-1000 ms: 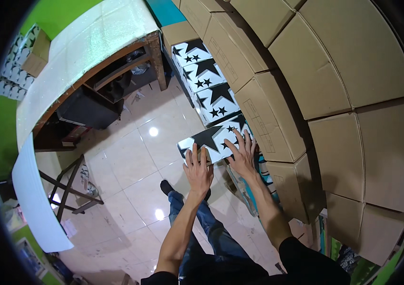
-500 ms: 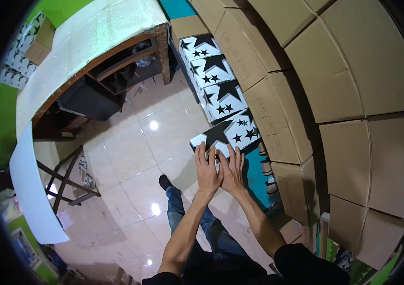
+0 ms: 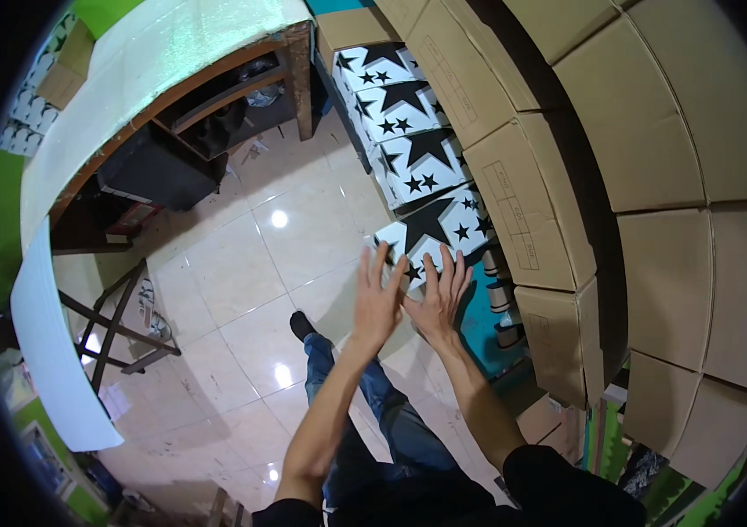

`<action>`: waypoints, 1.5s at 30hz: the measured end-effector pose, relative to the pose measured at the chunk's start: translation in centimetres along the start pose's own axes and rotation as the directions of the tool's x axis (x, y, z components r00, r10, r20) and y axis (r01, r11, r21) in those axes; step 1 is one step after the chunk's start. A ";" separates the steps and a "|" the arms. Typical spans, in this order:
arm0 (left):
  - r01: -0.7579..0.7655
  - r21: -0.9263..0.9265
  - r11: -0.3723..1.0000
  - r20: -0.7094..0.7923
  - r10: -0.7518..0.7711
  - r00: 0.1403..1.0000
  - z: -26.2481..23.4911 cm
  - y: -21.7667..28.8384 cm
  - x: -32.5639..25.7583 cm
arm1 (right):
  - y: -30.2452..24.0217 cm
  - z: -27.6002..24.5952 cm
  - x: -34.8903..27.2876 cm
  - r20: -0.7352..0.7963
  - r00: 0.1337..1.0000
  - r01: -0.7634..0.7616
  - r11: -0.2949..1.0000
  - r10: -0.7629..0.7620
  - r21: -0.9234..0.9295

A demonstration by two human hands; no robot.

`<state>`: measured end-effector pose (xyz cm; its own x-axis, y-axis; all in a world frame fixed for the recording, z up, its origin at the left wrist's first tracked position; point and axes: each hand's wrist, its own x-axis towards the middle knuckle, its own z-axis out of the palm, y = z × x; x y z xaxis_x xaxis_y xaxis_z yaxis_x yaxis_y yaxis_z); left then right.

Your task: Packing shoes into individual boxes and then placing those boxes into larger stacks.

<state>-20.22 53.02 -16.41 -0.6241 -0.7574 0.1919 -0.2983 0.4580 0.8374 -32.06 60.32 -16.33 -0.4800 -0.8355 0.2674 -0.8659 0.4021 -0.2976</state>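
Observation:
A white box with black stars (image 3: 453,230) lies at the near end of a row of similar star-printed boxes (image 3: 413,105), set at a slight angle to them. My right hand (image 3: 435,303) is at its near edge, fingers stretched out and fingertips against the box, gripping nothing. My left hand (image 3: 377,303) is by the box's near left corner with its fingers spread. Whether the left fingertips touch the box I cannot tell.
Large brown cartons (image 3: 514,202) are stacked along the right. Several small tan-and-dark objects (image 3: 501,299) sit on the teal surface (image 3: 476,329) beside the box. A covered table (image 3: 180,53) stands at the far left, with a dark stool frame (image 3: 114,329) nearer.
The box has shifted away from me and right, closer against the row. My left hand's fingers have spread and drawn apart from the right hand.

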 end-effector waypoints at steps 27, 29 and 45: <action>-0.140 0.465 0.874 0.138 0.085 0.987 4.1 -2.1 4.7 | 2.5 0.4 3.1 -0.065 0.994 -0.094 0.991 0.088 -0.092; -0.136 0.465 0.875 0.125 0.087 0.988 4.1 -2.2 4.8 | 2.6 0.2 3.4 -0.047 0.997 -0.064 0.994 0.060 -0.090; 0.216 0.536 0.816 0.142 -0.340 0.930 -17.9 -2.6 -10.1 | -4.7 -4.2 2.7 0.292 0.956 0.075 0.962 0.004 -0.261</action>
<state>-0.21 51.09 -11.37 -0.5816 -0.7935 -0.1792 -0.7655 0.4593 0.4507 -29.83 57.76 -10.39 -0.4214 -0.9068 -0.0134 -0.9063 0.4217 -0.0274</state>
